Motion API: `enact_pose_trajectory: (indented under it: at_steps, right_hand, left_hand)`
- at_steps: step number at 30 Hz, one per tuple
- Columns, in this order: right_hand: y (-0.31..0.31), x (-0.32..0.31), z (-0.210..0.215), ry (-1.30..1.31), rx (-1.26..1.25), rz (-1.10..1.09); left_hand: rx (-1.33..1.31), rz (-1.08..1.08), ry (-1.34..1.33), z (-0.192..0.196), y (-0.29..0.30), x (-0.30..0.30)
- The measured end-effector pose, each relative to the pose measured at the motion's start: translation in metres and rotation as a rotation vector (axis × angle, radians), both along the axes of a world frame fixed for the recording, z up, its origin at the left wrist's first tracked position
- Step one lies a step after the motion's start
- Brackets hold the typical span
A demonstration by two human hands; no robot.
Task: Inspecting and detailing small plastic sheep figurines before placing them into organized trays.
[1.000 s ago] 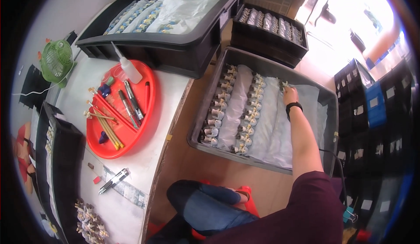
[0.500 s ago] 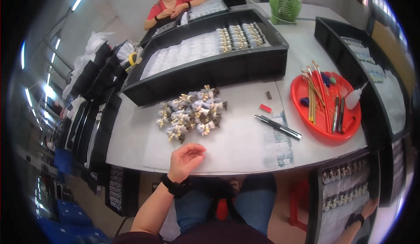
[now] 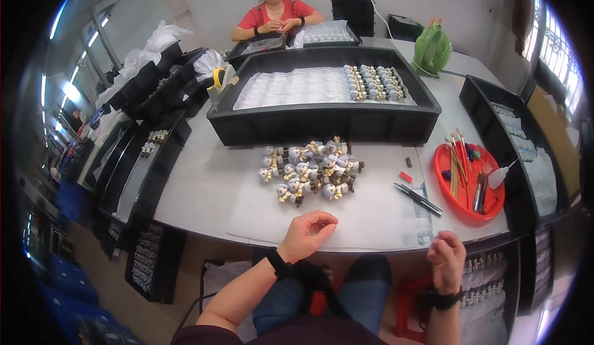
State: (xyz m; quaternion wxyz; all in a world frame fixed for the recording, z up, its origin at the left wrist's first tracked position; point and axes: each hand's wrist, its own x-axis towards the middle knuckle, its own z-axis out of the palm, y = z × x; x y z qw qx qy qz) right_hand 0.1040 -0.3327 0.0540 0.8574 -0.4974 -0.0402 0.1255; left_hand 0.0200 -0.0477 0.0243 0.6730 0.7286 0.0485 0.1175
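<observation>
Grey-and-white figurines: small moulded figures heaped in a loose pile on the counter, directly in front of the long black tray.
Pile axis: long axis runs left to right, parallel to the near counter edge.
Left hand: rests at the near counter edge, fingers curled loosely inward, thumb near fingertips; nothing visible in its grasp. Pile lies straight ahead of it, near but apart.
Right hand: below the counter edge, over the lap, loosely closed; whether it holds anything cannot be told. Pile lies ahead and to its left, well apart.
Nearer hand: left.
Hands relative to each other: apart, one each side of the lap.
Black pens: lie on the counter just right of the pile.
Red dish: right of the pens, carrying brushes and tools.
Green fan: far right, beyond the tray.
Co-worker: a person in a red top seated at the far side, hands together over another tray.
</observation>
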Motion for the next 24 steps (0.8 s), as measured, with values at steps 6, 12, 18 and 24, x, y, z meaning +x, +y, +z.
enact_pose_trajectory:
  at_steps: [6,12,18,24]
  right_hand:
    - [0.098,-0.02,-0.004,-0.022,0.026,0.256]
    - [0.156,-0.014,-0.016,-0.138,0.012,0.177]
    - [0.173,-0.018,-0.038,-0.302,-0.245,0.167]
    - [0.171,-0.015,-0.043,-0.371,-0.301,0.196]
  left_hand:
    - [0.217,0.001,-0.135,0.043,0.02,-0.013]
    - [0.376,0.054,-0.188,0.084,0.071,0.008]
    - [0.675,-0.02,-0.112,0.106,0.107,0.051]
    - [0.959,-0.115,-0.092,0.094,0.116,0.089]
